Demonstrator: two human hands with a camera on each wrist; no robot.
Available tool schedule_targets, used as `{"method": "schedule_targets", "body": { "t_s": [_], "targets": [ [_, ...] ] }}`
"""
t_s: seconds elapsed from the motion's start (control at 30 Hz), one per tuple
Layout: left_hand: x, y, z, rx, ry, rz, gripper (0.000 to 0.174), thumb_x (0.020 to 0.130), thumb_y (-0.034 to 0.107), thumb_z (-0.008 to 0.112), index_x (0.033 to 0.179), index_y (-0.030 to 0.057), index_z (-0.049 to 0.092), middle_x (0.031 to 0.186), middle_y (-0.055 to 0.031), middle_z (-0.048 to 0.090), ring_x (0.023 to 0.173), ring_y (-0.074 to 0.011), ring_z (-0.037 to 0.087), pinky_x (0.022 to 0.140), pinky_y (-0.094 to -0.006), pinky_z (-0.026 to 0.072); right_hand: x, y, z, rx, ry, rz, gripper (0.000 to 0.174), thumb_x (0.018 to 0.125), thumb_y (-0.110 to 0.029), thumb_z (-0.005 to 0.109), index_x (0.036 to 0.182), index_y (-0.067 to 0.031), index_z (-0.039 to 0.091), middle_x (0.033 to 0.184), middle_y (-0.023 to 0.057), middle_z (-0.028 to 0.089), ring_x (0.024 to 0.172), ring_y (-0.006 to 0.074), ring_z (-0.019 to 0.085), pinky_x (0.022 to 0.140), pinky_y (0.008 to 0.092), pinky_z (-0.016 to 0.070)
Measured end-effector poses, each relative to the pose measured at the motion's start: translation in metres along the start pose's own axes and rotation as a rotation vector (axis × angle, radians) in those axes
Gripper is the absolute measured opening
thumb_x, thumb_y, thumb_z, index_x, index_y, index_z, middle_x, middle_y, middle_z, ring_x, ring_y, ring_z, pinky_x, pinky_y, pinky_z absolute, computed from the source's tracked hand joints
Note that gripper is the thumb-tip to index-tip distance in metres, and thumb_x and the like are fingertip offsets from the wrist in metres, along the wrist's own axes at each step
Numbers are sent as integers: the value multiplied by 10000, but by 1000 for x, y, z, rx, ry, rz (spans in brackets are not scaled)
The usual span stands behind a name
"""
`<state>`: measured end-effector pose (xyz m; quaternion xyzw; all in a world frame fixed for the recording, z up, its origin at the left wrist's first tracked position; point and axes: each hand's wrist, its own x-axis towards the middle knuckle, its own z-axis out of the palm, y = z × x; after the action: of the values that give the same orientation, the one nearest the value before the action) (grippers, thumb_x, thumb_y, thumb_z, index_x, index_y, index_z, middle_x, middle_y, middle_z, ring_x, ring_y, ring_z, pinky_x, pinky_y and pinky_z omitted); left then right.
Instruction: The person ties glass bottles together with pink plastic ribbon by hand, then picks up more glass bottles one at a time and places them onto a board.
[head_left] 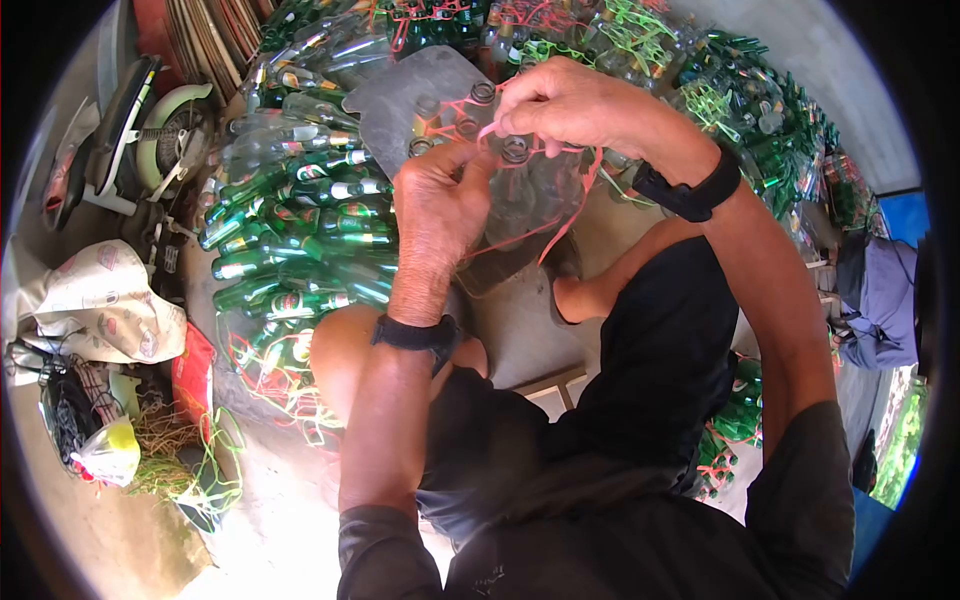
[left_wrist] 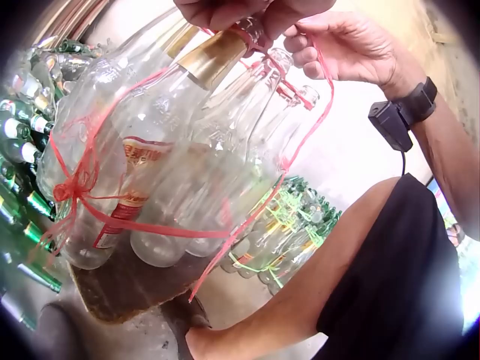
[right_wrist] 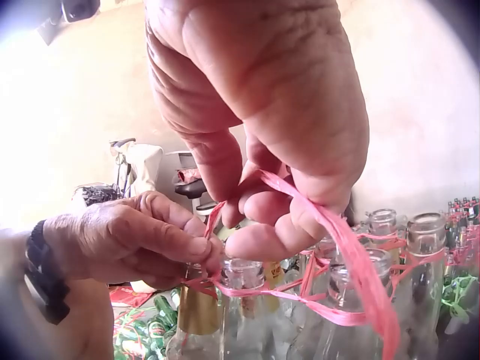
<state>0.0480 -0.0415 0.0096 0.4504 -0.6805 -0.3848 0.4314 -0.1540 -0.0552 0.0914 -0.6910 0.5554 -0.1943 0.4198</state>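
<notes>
A bundle of clear glass bottles (left_wrist: 217, 157) stands upright on a dark board (left_wrist: 120, 289), bound lower down by pink plastic twine (left_wrist: 150, 225) with a knot at one side. More of this twine runs round the bottle necks (right_wrist: 244, 276). Thumb and forefinger of my left hand (head_left: 440, 205) pinch the twine at a neck near a gold-foiled bottle (right_wrist: 199, 309). Just beside it, my right hand (head_left: 575, 105) holds a strand between curled fingers, and a loose pink tail (right_wrist: 356, 277) hangs from it. One bottle carries a red and gold label (left_wrist: 135, 180).
Green bottles (head_left: 310, 245) lie stacked to the left. More bundles tied with green twine (left_wrist: 289, 225) stand beyond the board. My legs (head_left: 640, 320) flank the work. Loose twine (head_left: 280, 390) litters the floor at left, near a wheeled vehicle (head_left: 165, 150).
</notes>
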Motion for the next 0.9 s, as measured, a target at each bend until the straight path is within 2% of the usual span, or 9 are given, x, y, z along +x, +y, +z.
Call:
{"method": "schedule_targets", "body": {
  "t_s": [0.07,0.13,0.27,0.33,0.43,0.57,0.63,0.73,0.9],
  "targets": [
    [0,-2,0,-14,-6,1,124,892,128,728,931,33,798,625,-122,661,553,-154,596,580,-344,506,1,5,1,39,42,-29,237,914,-223,678,905,1,757,651,13,595,586,130,594,520,303,451],
    [0,1,-1,-25,-42,-46,143,942,102,717,981,-10,797,666,26,628,645,-38,498,578,-254,437,2,6,0,-72,24,-139,220,896,-196,677,905,6,764,656,44,629,591,142,604,557,332,481],
    [0,6,-4,-40,-51,-74,154,943,109,713,983,-13,798,663,36,617,639,-36,491,571,-255,432,7,14,4,-286,93,-280,186,844,-144,657,861,12,756,641,128,645,574,212,624,563,377,495],
    [0,7,-5,-65,-71,-103,164,944,120,712,982,-13,799,657,48,610,627,-34,483,560,-254,422,9,15,8,-423,184,-385,164,786,-98,630,817,15,745,649,206,630,574,304,631,577,420,503],
    [1,4,-4,-99,-70,-107,169,945,128,714,989,-8,803,643,55,597,609,-28,469,543,-249,404,8,10,11,-481,158,-369,156,828,-85,632,762,56,632,668,166,558,594,332,550,571,427,435],
    [1,2,-4,-103,-64,-74,167,944,127,714,996,0,808,638,60,590,599,-24,460,533,-245,390,16,5,10,-536,111,-325,138,822,-83,632,791,42,683,648,147,599,571,276,582,564,407,457],
    [2,3,-5,-127,-86,-117,170,942,130,714,997,2,810,636,62,586,594,-20,457,527,-242,379,19,2,9,-305,63,-151,137,827,-78,640,816,32,720,651,125,646,573,199,606,561,369,477],
    [1,6,-6,-169,-96,-160,173,943,135,713,994,3,812,643,65,587,593,-19,459,527,-238,370,19,-3,8,-344,30,-23,137,843,-76,650,830,33,731,671,109,667,591,143,600,565,341,483],
    [2,6,-7,-160,-111,-139,175,947,139,711,1001,8,815,650,67,585,591,-20,457,528,-237,367,19,-5,12,-312,67,-68,131,855,-73,668,877,36,736,708,115,697,618,146,649,577,321,512]
  ]
}}
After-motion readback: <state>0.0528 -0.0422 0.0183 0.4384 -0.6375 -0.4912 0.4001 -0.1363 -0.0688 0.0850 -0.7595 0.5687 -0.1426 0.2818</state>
